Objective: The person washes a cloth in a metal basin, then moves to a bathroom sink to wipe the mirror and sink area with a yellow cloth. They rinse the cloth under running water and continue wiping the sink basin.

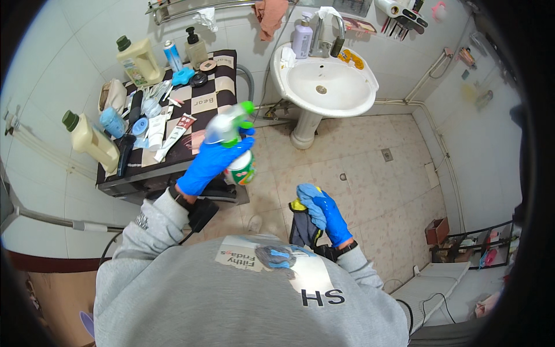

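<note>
My left hand (pixel 212 158), in a blue rubber glove, grips a spray bottle (pixel 242 167) with a green and white trigger head, held beside the right edge of the checkered cloth cover. My right hand (pixel 331 217), gloved the same way, holds a light blue cloth (pixel 310 200) together with a grey cloth with yellow edging (pixel 303 227), which hangs down over the tiled floor. Farther ahead stands the white pedestal sink (pixel 303 93). A lilac pump bottle (pixel 302 37) rests on its rim beside the faucet (pixel 321 39).
Tubes, bottles and cosmetics crowd the cloth-covered stand (pixel 204 102) at the left, with a cream jug (pixel 93 141) at its near corner. A floor drain (pixel 386 155) lies right of the sink. Wall pipes (pixel 446 154) and a slatted white rack (pixel 433 288) line the right side.
</note>
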The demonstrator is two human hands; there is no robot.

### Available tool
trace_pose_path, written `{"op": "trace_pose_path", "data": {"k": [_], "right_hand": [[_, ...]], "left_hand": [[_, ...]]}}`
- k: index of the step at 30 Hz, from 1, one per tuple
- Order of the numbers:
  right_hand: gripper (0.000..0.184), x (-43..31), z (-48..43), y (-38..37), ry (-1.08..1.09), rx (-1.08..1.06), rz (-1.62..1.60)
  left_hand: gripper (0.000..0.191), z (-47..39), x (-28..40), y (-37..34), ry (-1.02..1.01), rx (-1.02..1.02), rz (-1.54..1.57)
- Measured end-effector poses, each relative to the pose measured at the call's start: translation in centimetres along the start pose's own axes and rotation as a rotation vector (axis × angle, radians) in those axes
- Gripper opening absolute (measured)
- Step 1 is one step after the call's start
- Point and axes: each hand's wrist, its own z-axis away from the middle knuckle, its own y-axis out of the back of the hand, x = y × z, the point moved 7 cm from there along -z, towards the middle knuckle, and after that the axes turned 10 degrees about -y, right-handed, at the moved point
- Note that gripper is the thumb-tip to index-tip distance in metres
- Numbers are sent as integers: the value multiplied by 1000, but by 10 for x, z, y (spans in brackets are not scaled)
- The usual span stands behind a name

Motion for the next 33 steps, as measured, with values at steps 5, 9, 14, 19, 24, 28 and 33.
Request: {"op": "trace_pose_path", "data": {"k": [5, 9, 14, 19, 24, 28, 33], "right_hand": [[41, -25, -1, 45, 53, 146, 64], [39, -57, -24, 83, 43, 239, 121], [36, -106, -62, 118, -40, 275, 149], [38, -148, -93, 155, 45, 332, 156], [38, -178, -123, 204, 7, 282, 115], [39, -213, -150, 259, 23, 213, 74], [41, -260, -192, 340, 46, 142, 69]], "left_hand": [[52, -72, -32, -57, -83, -281, -407], [45, -119, -80, -75, 249, -436, -569], [44, -193, -120, -97, 90, -395, -465], [46, -254, -189, -118, 101, -226, -244], [40, -312, -275, -155, 282, -212, -182], [36, -354, -335, -189, 335, -115, -150], [32, -400, -403, -227, 369, -24, -214]]}}
